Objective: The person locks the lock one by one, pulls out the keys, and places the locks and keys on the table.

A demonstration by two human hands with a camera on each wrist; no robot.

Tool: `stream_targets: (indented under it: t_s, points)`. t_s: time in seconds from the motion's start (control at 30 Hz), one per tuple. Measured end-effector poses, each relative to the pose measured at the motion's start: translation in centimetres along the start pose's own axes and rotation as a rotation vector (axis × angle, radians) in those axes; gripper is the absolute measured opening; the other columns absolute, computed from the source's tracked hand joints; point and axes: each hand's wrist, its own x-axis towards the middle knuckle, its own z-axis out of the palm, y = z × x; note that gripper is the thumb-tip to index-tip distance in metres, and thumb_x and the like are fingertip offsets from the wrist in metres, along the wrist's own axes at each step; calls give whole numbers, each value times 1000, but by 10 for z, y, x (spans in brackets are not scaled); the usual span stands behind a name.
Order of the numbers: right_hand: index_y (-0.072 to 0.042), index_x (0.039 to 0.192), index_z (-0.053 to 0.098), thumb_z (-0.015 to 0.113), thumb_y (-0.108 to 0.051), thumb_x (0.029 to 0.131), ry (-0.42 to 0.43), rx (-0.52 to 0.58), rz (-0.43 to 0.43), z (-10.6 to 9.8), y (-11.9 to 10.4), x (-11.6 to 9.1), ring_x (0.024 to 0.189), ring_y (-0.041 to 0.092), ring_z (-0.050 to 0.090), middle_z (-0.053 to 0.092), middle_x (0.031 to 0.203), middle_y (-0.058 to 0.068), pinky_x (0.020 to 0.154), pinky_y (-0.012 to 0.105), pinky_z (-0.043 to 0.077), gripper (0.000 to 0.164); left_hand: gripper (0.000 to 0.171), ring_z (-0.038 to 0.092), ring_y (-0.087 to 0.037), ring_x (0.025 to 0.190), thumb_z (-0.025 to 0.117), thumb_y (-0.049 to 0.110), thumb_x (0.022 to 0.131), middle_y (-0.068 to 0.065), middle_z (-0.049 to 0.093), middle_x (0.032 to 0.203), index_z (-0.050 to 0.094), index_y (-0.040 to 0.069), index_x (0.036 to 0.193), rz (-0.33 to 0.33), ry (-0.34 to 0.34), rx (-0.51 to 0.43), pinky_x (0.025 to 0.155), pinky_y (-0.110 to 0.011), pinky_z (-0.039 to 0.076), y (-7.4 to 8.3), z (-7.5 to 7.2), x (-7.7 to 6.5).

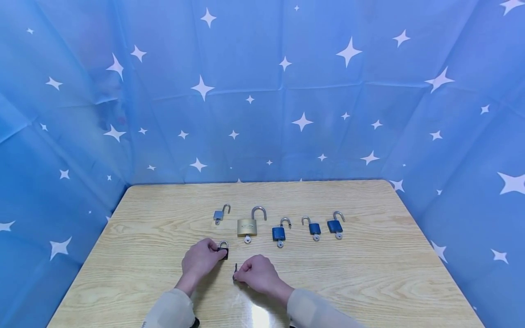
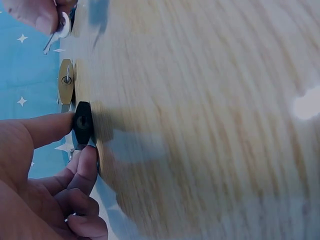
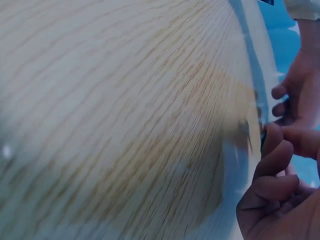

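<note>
My left hand (image 1: 203,258) grips a small black padlock (image 1: 223,254) between thumb and fingers, its shackle pointing away from me and looking closed. In the left wrist view, the bottom of this padlock (image 2: 83,122) faces the camera and its keyhole shows bare. To the right and nearer the front edge, my right hand (image 1: 259,273) pinches a small key (image 1: 235,268), its blade pointing forward and apart from the padlock. The left wrist view shows that key (image 2: 64,27) below the right fingertips. In the right wrist view the curled fingers mostly hide it.
Behind the hands lie several padlocks with swung-open shackles and keys inserted: a small grey-blue padlock (image 1: 218,215), a large brass padlock (image 1: 247,227), and blue padlocks (image 1: 278,233), (image 1: 314,228), (image 1: 334,226) to the right. A blue star-patterned curtain (image 1: 262,114) surrounds the wooden table (image 1: 369,282).
</note>
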Motion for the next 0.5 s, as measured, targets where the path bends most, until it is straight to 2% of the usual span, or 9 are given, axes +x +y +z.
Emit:
stream_targets:
  t_s: [0.1,0.27,0.37,0.5]
  points:
    - [-9,61,67,69,-21,79,-5,-12,4,4,-3,3,50,8,44,59,57,-6,49,24,33,22,29,52,-16,67,72,44,79,4,60,76,62,18,84,0,-1,8,55,-31,35,-1,0,0]
    - [-11,60,67,70,-23,79,2,-41,14,12,-6,9,51,8,47,57,54,-7,51,25,36,22,33,53,-17,68,70,46,80,2,63,81,63,16,92,2,5,0,56,-31,36,-3,-3,1]
    - [-13,60,67,71,-25,79,8,-70,38,18,-7,14,51,9,48,58,53,-8,51,26,36,23,37,56,-18,72,65,46,85,-1,66,89,63,13,100,-2,33,-16,57,-32,39,-5,-7,2]
    - [-15,56,65,71,-26,77,25,-110,53,26,-7,22,49,10,48,57,51,-8,48,27,34,24,35,58,-19,74,58,43,91,-5,68,94,62,12,104,-10,74,-38,60,-33,41,-9,-14,5]
